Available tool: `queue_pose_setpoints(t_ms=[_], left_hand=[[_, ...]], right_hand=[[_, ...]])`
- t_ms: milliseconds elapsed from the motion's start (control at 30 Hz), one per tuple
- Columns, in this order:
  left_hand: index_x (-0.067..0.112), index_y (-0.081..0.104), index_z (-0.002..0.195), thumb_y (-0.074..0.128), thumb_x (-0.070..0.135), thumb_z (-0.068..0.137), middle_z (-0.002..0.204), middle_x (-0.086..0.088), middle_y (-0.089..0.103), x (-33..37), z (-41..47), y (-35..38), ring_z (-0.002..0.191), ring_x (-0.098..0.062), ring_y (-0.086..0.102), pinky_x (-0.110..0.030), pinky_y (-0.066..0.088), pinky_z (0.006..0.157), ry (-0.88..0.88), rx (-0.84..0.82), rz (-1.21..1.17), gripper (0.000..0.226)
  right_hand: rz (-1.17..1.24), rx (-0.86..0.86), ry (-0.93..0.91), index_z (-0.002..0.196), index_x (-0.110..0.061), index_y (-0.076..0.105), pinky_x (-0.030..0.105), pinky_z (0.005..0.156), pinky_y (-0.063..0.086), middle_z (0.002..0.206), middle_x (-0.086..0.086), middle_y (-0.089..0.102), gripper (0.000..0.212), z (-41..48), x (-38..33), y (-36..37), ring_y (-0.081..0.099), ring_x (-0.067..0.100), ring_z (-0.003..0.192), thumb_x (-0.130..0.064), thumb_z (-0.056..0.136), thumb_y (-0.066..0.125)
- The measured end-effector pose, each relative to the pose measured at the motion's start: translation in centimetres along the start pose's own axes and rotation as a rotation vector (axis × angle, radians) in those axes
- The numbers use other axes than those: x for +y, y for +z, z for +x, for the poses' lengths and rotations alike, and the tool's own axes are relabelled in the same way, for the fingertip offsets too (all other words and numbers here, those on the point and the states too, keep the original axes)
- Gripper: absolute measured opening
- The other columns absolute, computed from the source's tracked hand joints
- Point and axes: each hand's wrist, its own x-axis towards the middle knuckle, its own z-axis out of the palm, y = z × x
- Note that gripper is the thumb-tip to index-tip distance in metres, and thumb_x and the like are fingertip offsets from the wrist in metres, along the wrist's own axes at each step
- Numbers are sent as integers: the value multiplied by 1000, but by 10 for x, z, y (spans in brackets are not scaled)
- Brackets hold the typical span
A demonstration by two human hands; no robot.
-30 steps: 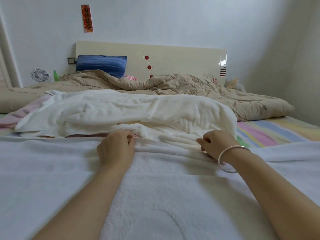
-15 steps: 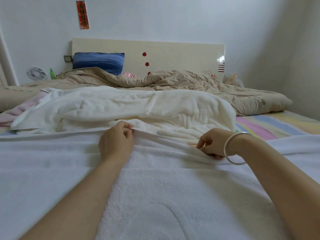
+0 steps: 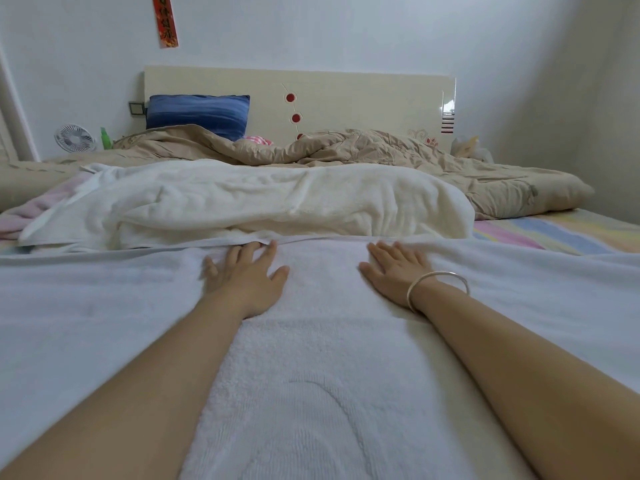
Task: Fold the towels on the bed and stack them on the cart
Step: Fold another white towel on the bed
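A large white towel (image 3: 322,358) lies spread flat across the near part of the bed, its far edge running left to right. My left hand (image 3: 247,275) lies palm down on it with fingers straight, fingertips at the far edge. My right hand (image 3: 394,271), a silver bangle on the wrist, also presses flat on the towel just right of centre. Behind the edge lies a crumpled cream towel (image 3: 263,202) in a loose heap. No cart is in view.
A beige quilt (image 3: 381,157) is bunched across the far half of the bed, with a blue pillow (image 3: 197,112) against the cream headboard (image 3: 346,95). A striped pastel sheet (image 3: 547,233) shows at the right. A small white fan (image 3: 74,137) and a green bottle (image 3: 105,138) stand at far left.
Both hands have let go of the towel's far edge, which they were pinching, and now lie flat with straight fingers on the towel. The edge lies down on the bed.
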Motion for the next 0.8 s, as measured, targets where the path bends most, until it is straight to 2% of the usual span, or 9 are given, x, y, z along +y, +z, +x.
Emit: queue_pose_setpoints(t_ms=[233,333,433,533,600,633,700,733,800], left_hand=[[41,-4,154,14,61,98,162,12,-2,-1,1,4,149,-19,-2,-58,3,117,12,-20,5,61],[34,22,153,26,49,101,160,11,19,-4,-6,11,146,-17,19,-46,17,119,54,111,-109,55],[26,68,118,45,25,98,126,0,65,-7,-35,-5,115,-21,58,-26,42,89,-58,406,-600,30],[26,70,93,47,17,94,101,0,71,-17,-94,-31,93,-27,63,-29,40,72,-228,618,-676,25],[26,71,102,45,26,93,112,1,70,-29,-147,-37,103,-24,63,-31,44,83,-132,515,-573,27],[26,68,115,37,40,91,126,3,65,-34,-170,-35,117,-19,58,-31,41,96,-31,389,-452,42],[30,45,143,1,58,78,153,13,35,-48,-214,-33,142,-7,32,-28,15,117,125,139,-171,84],[32,37,148,-10,58,77,155,17,25,-55,-230,-29,144,-3,26,-26,7,118,142,87,-98,89],[23,57,136,-6,57,92,145,9,43,-67,-264,-38,130,-9,51,-23,8,114,169,17,-60,84]], right_hand=[[-119,-19,35,154,-32,2,46,119,-9,162,-11,-4,64,-1,-3,7,-8,18,149,-59,97,14],[-212,-9,92,154,-33,1,52,116,-12,161,-12,-5,63,-11,-8,8,-11,23,148,-58,97,11],[-13,-79,135,154,-32,4,55,116,-8,162,-7,-8,63,-40,-18,-8,-11,23,148,-58,98,13],[69,-143,49,153,-37,9,54,116,-10,162,-8,-8,60,-99,-41,-22,-12,20,148,-60,98,14],[-2,-167,-25,152,-37,8,55,116,-10,162,-8,-6,59,-147,-66,-24,-11,21,148,-59,98,16],[-24,-170,-37,153,-36,6,56,115,-10,162,-7,-7,60,-168,-78,-20,-11,22,148,-58,98,16],[-6,-204,-40,154,-35,2,57,114,-11,162,-7,-9,67,-207,-104,-21,-13,22,148,-65,94,10],[3,-212,-58,154,-35,2,57,114,-12,161,-8,-9,78,-223,-115,-15,-14,22,148,-73,86,0],[15,-103,-115,153,-35,11,56,112,-11,162,-7,0,101,-261,-136,-15,-4,24,149,-74,65,-18]])
